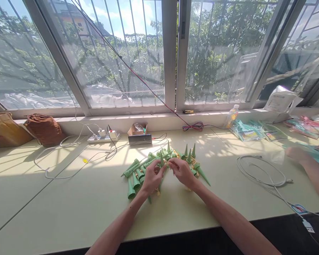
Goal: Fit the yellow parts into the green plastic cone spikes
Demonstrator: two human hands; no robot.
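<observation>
My left hand is closed around a green plastic cone, its tip pointing up. Close beside it, the fingers of my right hand pinch together near the cone; whatever they hold is too small to make out. Around and behind both hands lies a heap of green cone-shaped spikes, some lying flat, some standing point up. One spike sticks out to the right of my right hand. Small orange-yellow pieces are mixed into the heap, and part of it is hidden by my hands.
Behind the heap are a small cardboard box, a dark phone-like object and a power strip. At right lie a coiled white cable, a bottle and bagged items. Another person's arm reaches in there.
</observation>
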